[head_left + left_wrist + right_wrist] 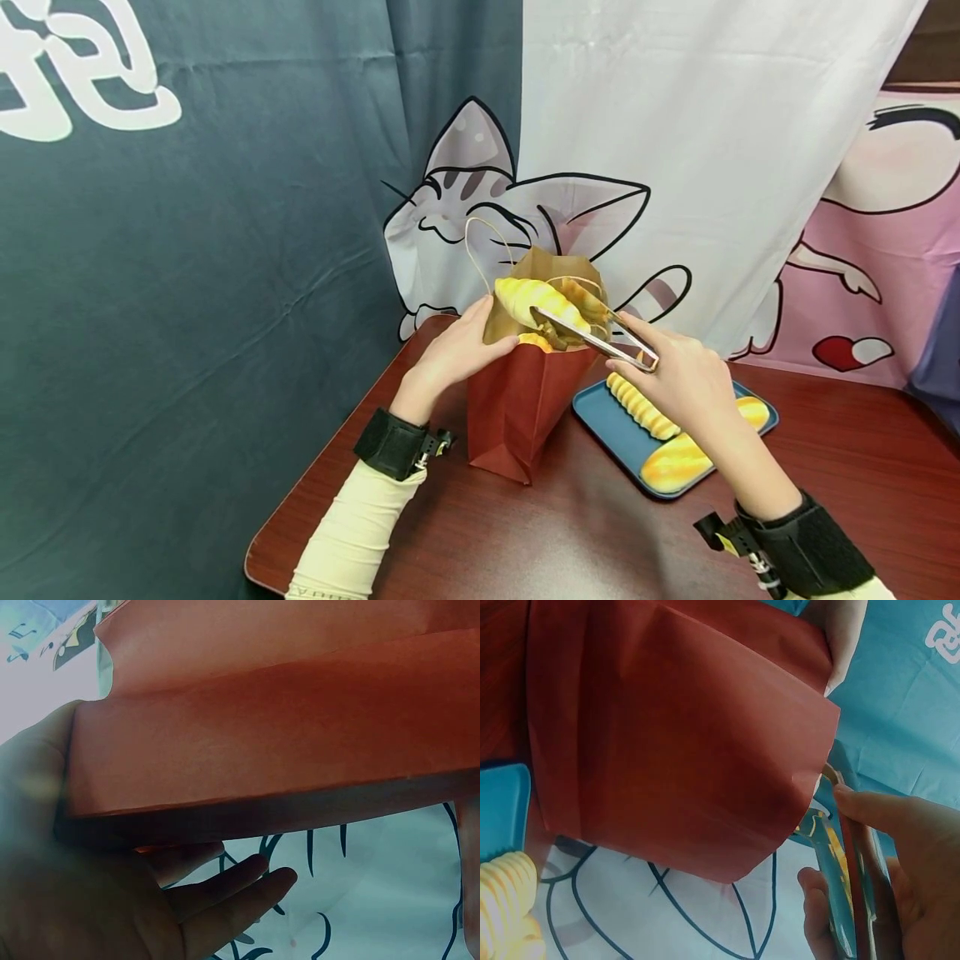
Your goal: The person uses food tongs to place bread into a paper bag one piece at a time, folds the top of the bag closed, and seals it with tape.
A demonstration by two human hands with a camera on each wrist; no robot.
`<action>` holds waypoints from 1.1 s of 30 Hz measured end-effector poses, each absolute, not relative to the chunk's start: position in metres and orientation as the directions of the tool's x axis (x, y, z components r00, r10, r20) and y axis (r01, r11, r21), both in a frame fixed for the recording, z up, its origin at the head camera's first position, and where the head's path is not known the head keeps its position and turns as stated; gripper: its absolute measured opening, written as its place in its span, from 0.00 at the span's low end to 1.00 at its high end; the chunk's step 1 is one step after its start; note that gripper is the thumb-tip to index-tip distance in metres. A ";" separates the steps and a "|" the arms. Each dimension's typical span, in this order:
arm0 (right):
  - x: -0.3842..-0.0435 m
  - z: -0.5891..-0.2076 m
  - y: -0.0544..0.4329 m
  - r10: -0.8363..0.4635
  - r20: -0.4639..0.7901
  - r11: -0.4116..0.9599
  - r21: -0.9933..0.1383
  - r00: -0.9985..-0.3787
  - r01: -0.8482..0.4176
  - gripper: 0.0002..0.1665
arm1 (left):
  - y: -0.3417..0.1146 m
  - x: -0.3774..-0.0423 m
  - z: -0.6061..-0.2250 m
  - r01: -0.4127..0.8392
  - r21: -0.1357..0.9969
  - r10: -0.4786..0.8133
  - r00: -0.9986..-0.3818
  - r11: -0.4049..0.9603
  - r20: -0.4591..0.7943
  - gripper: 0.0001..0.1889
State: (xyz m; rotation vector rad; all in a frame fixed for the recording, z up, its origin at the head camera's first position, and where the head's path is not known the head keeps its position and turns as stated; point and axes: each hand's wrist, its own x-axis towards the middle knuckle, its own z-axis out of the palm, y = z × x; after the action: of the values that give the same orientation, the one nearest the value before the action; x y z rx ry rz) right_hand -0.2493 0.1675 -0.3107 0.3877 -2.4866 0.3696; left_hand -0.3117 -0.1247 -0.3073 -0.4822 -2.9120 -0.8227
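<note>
A red paper bag (517,408) with a brown inside stands upright on the table. My left hand (459,346) holds its left rim, thumb on the near side; in the left wrist view several fingers (240,900) stretch along the bag's side. My right hand (686,375) grips metal tongs (626,348), which hold a yellow ridged bread roll (528,298) over the bag's mouth. Another piece of bread (536,342) shows inside the opening. In the right wrist view, the bag (682,742) hides the roll from sight.
Right of the bag lies a blue tray (600,429) with a ridged roll (641,407) and smooth loaf-shaped bread (675,463), partly behind my right arm. A thin cord handle (468,242) rises from the bag. Printed curtains (262,333) hang behind the table (570,542).
</note>
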 end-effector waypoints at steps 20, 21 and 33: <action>-0.244 -0.319 0.191 -0.093 0.668 0.898 -0.265 -0.738 -0.352 0.39 | -0.123 -0.314 -0.309 0.316 0.488 0.274 -0.949 0.814 0.156 0.46; -0.244 -0.320 0.192 -0.087 0.668 0.899 -0.267 -0.739 -0.347 0.39 | -0.123 -0.314 -0.309 0.319 0.490 0.275 -0.948 0.811 0.162 0.46; -0.242 -0.340 0.218 -0.021 0.618 0.903 -0.326 -0.786 -0.280 0.39 | -0.123 -0.313 -0.308 0.313 0.489 0.273 -0.950 0.814 0.153 0.45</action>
State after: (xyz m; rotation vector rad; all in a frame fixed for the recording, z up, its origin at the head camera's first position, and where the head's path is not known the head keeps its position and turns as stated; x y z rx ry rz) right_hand -0.2420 0.2178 -0.3402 0.2150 -2.4284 0.5387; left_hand -0.3130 -0.1231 -0.3081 -0.4726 -2.9198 -0.8076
